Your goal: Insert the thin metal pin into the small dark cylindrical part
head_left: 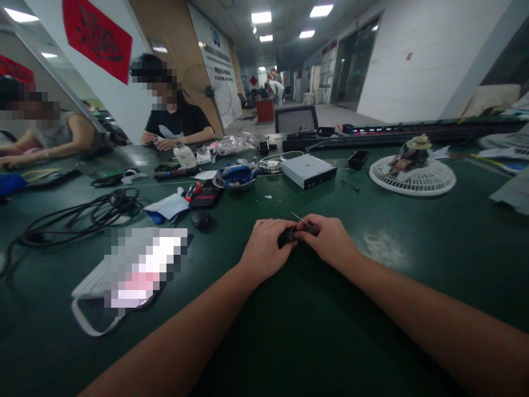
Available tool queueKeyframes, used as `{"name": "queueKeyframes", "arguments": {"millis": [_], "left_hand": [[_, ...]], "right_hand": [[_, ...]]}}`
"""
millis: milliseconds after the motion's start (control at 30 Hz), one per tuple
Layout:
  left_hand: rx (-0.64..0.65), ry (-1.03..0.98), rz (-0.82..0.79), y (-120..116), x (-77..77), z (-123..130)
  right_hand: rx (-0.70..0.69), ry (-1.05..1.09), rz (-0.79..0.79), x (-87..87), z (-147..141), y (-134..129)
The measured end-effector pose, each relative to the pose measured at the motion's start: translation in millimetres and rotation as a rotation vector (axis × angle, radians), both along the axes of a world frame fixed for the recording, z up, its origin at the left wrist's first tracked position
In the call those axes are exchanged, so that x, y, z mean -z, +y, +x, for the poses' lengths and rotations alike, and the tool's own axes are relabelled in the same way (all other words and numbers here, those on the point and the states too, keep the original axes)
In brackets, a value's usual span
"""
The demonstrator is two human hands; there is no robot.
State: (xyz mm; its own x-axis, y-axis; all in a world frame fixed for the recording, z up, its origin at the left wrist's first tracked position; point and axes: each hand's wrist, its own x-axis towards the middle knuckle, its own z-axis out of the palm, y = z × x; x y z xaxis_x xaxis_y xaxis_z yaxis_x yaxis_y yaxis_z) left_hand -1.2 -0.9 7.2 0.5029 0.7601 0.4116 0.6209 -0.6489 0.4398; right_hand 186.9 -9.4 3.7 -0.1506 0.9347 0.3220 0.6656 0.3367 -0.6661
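Near the middle of the green table [256, 320], my left hand [268, 246] is closed around a small black part [286, 237]. Facing it, my right hand [327, 237] pinches at the right end of that part, its fingertips close to the left ones. A thin, light-coloured rod [300, 219] sticks up and left from the right fingers. What the rod belongs to is hidden by the fingers. Both hands are just above the tabletop.
Beyond my hands are a white box-shaped drive [309, 170], a bowl with blue items [235, 176] and a round white grille [412, 175]. Left lie a black mouse [201, 220], black cables [82, 215] and a blurred bright device. Two people sit at the far left.
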Motion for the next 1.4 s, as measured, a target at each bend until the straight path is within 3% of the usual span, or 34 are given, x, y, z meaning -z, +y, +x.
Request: {"name": "queueKeyframes", "arguments": {"millis": [400, 567, 733, 933, 1033, 1200, 1400], "left_hand": [[0.008, 0.019, -0.002, -1.4, -0.3, 0.9], [-0.176, -0.067, 0.025, 0.6, 2.4, 1.1], [-0.371, -0.203, 0.000, 4.9, 5.9, -2.1], [-0.287, -0.183, 0.013, 5.1, 7.6, -2.7], [-0.309, -0.177, 0.039, 5.3, 8.4, -2.9], [-0.311, -0.170, 0.014, 5.7, 7.0, -3.0], [-0.283, -0.146, 0.024, 3.6, 4.5, -1.1]], "right_hand": [[-0.005, 0.011, 0.053, -0.6, 0.2, -1.2], [-0.003, 0.018, 0.093, -1.1, -0.7, -2.4], [-0.045, -0.130, 0.155, 1.1, -0.3, -4.1], [-0.073, -0.195, 0.169, 1.0, -1.6, -4.7], [-0.050, -0.214, 0.170, 1.1, -2.2, -4.7], [-0.164, -0.182, 0.179, 0.5, -1.5, -5.5], [-0.043, -0.193, 0.175, 0.7, -1.5, -4.9]]}}
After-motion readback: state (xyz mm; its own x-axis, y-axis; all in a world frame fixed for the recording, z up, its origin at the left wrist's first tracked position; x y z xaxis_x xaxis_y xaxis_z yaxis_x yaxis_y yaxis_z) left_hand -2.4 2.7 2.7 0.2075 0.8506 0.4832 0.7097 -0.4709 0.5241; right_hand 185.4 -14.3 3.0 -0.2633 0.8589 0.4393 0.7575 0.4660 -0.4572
